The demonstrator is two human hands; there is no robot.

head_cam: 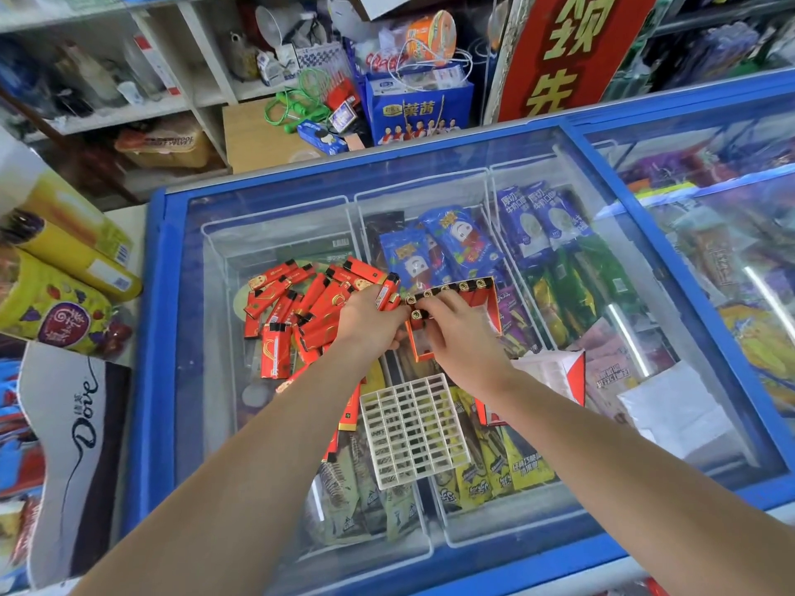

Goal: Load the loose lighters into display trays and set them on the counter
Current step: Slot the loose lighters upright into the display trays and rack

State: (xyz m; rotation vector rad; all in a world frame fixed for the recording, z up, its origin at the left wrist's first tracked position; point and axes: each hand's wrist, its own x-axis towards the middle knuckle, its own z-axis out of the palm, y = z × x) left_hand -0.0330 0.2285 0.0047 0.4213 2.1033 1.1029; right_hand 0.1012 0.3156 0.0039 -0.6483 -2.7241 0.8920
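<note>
Head view: the left hand grips a red lighter in curled fingers; the right hand pinches another lighter into the red tray. Loose lighters lie piled left on the glass tabletop. A white grid lies near.

Two bare forearms in frame, no sleeves visible up to frame edge. Left hand and right hand ungloved. No watch, rings, bracelets on wrists or fingers. Nails short, unpainted.

Blue glass-topped freezer; cluttered white shelves behind.
</note>
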